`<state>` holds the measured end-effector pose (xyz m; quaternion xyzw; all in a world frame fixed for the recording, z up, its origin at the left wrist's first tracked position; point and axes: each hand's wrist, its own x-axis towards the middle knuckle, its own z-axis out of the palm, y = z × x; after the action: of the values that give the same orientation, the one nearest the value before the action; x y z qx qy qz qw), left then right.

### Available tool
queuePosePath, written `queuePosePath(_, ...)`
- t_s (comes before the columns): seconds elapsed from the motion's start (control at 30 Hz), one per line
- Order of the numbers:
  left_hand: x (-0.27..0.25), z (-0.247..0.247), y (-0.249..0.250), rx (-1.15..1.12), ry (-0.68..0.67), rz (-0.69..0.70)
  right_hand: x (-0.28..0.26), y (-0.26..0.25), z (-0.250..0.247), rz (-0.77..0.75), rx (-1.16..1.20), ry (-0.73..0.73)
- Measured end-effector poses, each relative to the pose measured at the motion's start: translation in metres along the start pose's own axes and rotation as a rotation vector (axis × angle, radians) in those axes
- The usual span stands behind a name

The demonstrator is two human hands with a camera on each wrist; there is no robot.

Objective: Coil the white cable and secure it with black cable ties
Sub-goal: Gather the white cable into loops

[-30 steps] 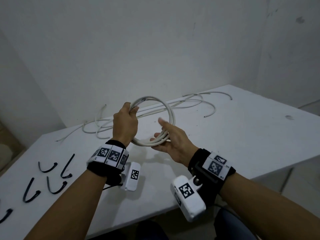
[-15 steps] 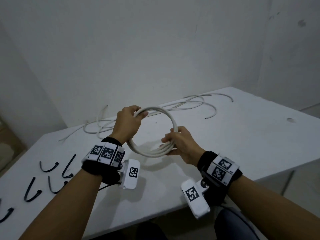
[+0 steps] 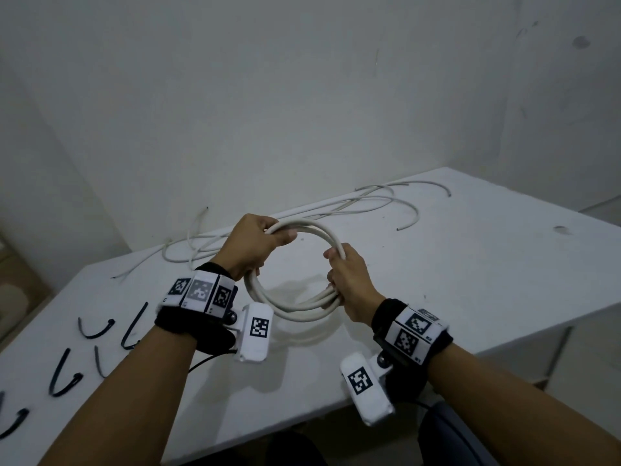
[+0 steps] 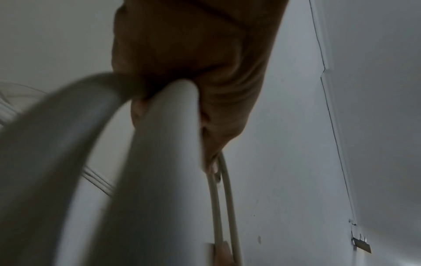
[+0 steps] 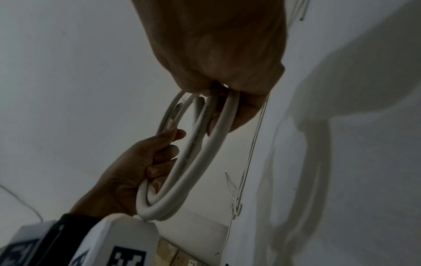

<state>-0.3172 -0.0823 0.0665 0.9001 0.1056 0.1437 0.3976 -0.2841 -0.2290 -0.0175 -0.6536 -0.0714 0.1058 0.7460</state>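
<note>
A white cable coil (image 3: 295, 306) of a few loops hangs in the air above the white table (image 3: 470, 280). My left hand (image 3: 252, 243) grips the coil's upper left side, fingers curled round the strands (image 5: 159, 162). On the right side my right hand (image 3: 346, 280) grips the loops, which run out of its fist (image 5: 218, 115). The left wrist view shows thick blurred strands (image 4: 159, 162) right under the palm. Several black cable ties (image 3: 97, 331) lie on the table at the near left, away from both hands.
More loose white cable (image 3: 386, 200) trails along the table's back edge by the wall, with another tangle (image 3: 188, 247) behind my left hand. The table's right edge (image 3: 537, 317) drops off close to my right forearm.
My right hand went from an open palm under the coil to a closed grip on its right side. My left hand shifted its hold along the top, and the coil dropped slightly nearer me.
</note>
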Motion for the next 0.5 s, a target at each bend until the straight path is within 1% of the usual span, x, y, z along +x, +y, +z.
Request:
queuePosePath(0.03,0.0,0.0,0.0,0.026,0.001,-0.001,-0.002,-0.001,0.0,0.003,0.0,-0.021)
queuePosePath(0.07,0.0,0.0,-0.001,0.057,0.005,0.003,-0.003,-0.002,-0.001,-0.026,-0.018,-0.034)
queuePosePath(0.2,-0.002,0.002,-0.004,0.097,0.015,0.007,-0.008,-0.009,-0.004,-0.227,-0.145,-0.019)
queuePosePath(0.27,-0.001,0.003,-0.007,0.062,0.023,-0.014,-0.006,-0.011,-0.004,-0.256,-0.149,0.001)
queuePosePath(0.33,-0.002,0.005,-0.009,0.03,0.013,-0.026,-0.002,-0.013,-0.007,-0.251,-0.135,0.031)
queuePosePath(0.4,-0.004,0.006,-0.009,0.0,0.005,-0.004,0.001,-0.014,-0.008,-0.276,-0.176,0.049)
queuePosePath(0.5,-0.006,0.008,-0.005,-0.021,-0.014,0.07,0.003,-0.013,-0.009,-0.38,-0.266,0.048)
